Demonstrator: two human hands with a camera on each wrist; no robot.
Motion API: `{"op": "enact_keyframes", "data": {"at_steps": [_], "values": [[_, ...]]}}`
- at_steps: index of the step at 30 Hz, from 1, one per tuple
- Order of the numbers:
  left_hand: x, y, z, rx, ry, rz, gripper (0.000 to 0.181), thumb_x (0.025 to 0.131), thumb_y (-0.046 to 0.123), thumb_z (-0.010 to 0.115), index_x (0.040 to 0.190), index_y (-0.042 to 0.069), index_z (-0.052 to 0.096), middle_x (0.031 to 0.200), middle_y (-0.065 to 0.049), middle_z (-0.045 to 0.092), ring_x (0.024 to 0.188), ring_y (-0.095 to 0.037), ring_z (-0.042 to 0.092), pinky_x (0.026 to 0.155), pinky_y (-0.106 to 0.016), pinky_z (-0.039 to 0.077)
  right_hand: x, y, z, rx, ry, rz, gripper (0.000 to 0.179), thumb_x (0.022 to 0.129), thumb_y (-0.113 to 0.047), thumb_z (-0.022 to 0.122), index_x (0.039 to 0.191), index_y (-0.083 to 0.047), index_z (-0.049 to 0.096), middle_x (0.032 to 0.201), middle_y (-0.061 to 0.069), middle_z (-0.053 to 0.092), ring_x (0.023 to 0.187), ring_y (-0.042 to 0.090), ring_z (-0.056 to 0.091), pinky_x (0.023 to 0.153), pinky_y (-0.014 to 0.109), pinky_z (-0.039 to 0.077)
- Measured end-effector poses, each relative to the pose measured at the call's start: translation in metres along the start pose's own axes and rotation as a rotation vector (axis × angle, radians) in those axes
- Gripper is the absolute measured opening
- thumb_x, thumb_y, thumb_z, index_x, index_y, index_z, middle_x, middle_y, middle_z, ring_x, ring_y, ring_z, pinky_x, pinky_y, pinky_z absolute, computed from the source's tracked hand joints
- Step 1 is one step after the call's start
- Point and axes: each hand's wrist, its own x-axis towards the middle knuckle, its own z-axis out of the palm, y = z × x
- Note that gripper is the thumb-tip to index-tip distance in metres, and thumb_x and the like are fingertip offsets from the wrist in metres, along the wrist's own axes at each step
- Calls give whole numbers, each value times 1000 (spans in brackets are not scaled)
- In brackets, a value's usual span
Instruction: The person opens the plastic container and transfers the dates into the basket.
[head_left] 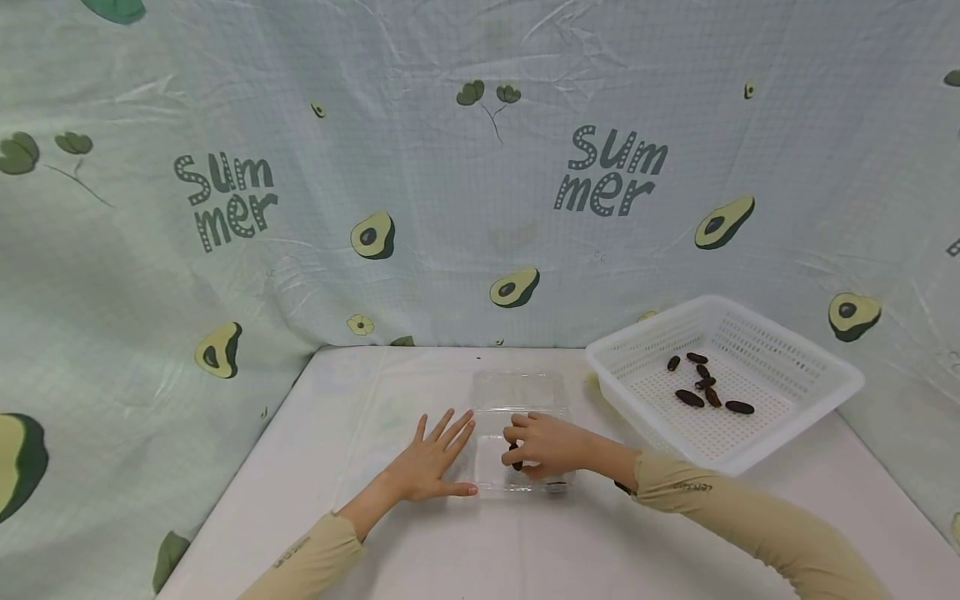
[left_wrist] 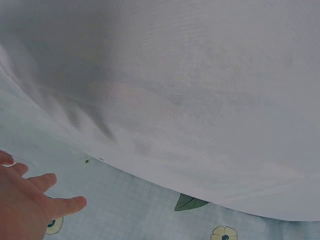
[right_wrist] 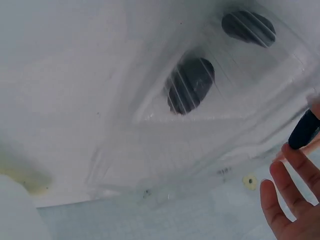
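A clear plastic box (head_left: 491, 475) lies on the table with its clear lid (head_left: 519, 390) folded back. Over the box, my right hand (head_left: 551, 443) pinches a dark, date-like oval fruit (head_left: 516, 457), also visible as a dark fruit (right_wrist: 304, 131) between the fingertips in the right wrist view. Through the box's ribbed clear wall show two more dark fruits, one date (right_wrist: 191, 86) and another date (right_wrist: 249, 28). My left hand (head_left: 426, 467) rests with fingers spread at the box's left edge, its thumb and fingertips touching or close to it. In the left wrist view only part of the left hand (left_wrist: 27, 200) appears.
At the right back stands a white perforated plastic basket (head_left: 813, 398) with several dark date-like fruits (head_left: 690, 398) scattered on its floor. A white cover lies over the table (head_left: 420, 558). Behind it hangs a curtain (head_left: 435, 167) printed with avocados.
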Motion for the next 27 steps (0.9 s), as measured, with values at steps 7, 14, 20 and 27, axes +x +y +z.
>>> {"op": "enact_keyframes", "data": {"at_steps": [7, 14, 20, 27], "values": [[-1, 0, 0, -8, 13, 4, 93, 79, 68, 40, 144, 7, 12, 152, -6, 7, 138, -35, 11, 100, -65, 13, -23, 13, -32, 12, 56, 59, 16, 75, -29, 67, 88, -29, 57, 83, -6, 48, 75, 9, 39, 60, 21, 34], [-2, 0, 0, -20, 18, 15, 93, 80, 67, 41, 144, 6, 12, 152, -8, 7, 137, -37, 11, 100, -65, 12, -48, 28, -53, 16, 132, 113, 23, 72, -27, 69, 90, -28, 54, 85, -4, 47, 75, 9, 36, 60, 21, 31], [-4, 0, 0, -18, 15, 19, 92, 80, 67, 40, 144, 6, 13, 152, -7, 5, 137, -36, 11, 100, -65, 13, -70, 38, -65, 11, 124, 175, 24, 73, -23, 68, 93, -28, 55, 85, -4, 44, 74, 10, 33, 61, 23, 30], [-5, 0, 0, -23, 19, 26, 92, 80, 67, 40, 143, 5, 13, 152, -6, 5, 137, -37, 11, 100, -65, 13, -103, 56, -75, -16, 159, 257, 26, 69, -19, 69, 91, -25, 57, 85, 0, 44, 72, 11, 34, 58, 24, 31]]}}
